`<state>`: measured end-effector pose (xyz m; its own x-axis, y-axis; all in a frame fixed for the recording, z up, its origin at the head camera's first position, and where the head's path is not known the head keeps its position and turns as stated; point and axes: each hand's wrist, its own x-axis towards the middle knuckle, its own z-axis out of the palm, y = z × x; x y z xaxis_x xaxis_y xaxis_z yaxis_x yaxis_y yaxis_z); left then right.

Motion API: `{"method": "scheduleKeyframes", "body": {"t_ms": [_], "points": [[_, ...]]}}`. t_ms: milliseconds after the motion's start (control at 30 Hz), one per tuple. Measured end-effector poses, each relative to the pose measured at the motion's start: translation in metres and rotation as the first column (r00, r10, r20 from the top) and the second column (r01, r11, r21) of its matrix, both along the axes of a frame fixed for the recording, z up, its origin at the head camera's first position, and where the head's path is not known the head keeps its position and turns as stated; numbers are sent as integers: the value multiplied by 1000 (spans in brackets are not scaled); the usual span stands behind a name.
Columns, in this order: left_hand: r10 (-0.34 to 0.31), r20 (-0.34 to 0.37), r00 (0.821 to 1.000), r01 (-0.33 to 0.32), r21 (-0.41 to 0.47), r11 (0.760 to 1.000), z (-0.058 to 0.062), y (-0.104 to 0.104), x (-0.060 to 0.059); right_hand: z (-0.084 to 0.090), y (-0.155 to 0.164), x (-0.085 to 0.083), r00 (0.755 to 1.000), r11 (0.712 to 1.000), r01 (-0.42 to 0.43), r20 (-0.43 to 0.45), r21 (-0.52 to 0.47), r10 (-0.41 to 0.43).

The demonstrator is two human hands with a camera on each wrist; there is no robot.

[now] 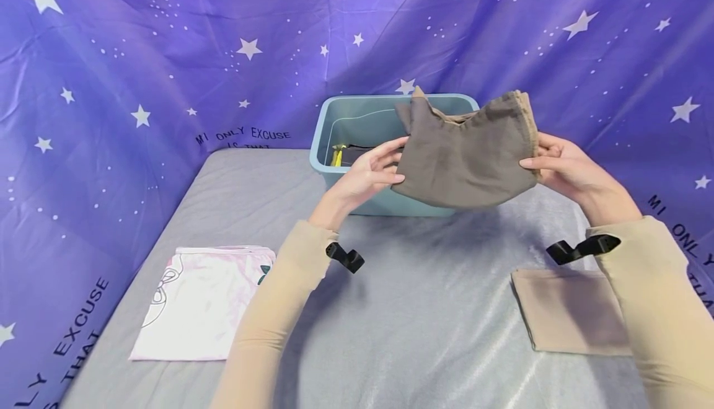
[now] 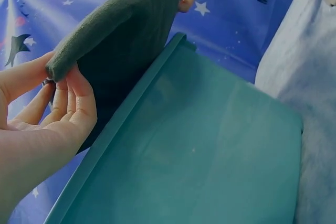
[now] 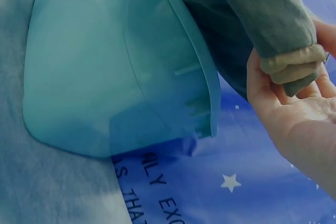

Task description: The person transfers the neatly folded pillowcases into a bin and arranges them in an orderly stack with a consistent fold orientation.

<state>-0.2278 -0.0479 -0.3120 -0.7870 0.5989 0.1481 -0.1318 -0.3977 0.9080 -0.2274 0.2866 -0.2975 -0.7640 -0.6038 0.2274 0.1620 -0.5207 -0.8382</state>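
My left hand (image 1: 370, 176) and right hand (image 1: 563, 167) each pinched the grey-brown cloth (image 1: 465, 152) above the blue bin (image 1: 329, 142), which held something yellow (image 1: 336, 155).

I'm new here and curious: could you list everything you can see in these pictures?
Grey-brown cloth: one, held up in the air between both hands, in front of the bin.
Bin: one, light blue, at the far end of the table; something yellow and black lies inside.
Folded white-pink cloth: one, on the table's left.
Folded tan cloth: one, on the table's right.
Table: one, covered in grey.
Backdrop: purple with white stars.
Left hand: fingers pinch the cloth's left edge.
Right hand: fingers pinch its right edge.
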Motion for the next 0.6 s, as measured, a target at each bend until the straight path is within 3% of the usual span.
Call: {"method": "scheduleKeyframes", "body": {"t_ms": [433,600], "points": [[80,45,996,-81,11,997,5,-25,-11,3,-33,-18,999,1000,-26,-21,0,26],[108,54,993,-108,-1,994,9,-34,-16,5,-43,-25,1000,999,15,18,45,-16]]}}
